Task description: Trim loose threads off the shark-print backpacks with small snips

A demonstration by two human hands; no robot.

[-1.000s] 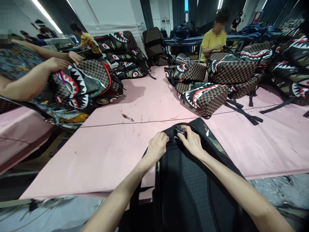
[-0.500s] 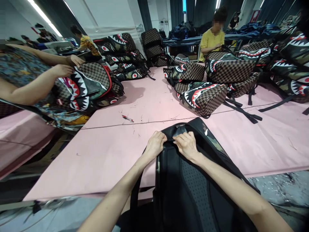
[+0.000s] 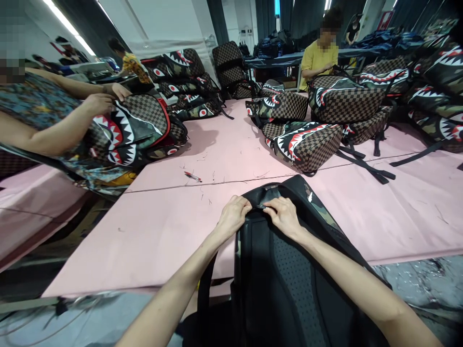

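A black backpack [image 3: 292, 260] with camouflage sides leans on the near edge of the pink table, its padded, perforated back panel facing me. My left hand [image 3: 234, 212] grips the fabric at the top left of the bag, fingers curled in. Just to its right, my right hand [image 3: 284, 216] pinches the material at the top opening between thumb and fingers. Between the two hands a fold of dark, shiny lining shows. What lies exactly inside the right fingertips is too small to make out.
On the pink table [image 3: 162, 217] lie a red-and-black pen-like tool [image 3: 192, 177] and loose threads. Checkered shark-mouth backpacks [image 3: 304, 144] are piled at the right and back. At the left a person [image 3: 43, 115] handles another backpack [image 3: 139, 125]; someone in yellow [image 3: 318, 60] works behind.
My right hand has shifted slightly and its fingers have drawn together at the bag's top edge. My left hand keeps its hold. The view has moved a little.
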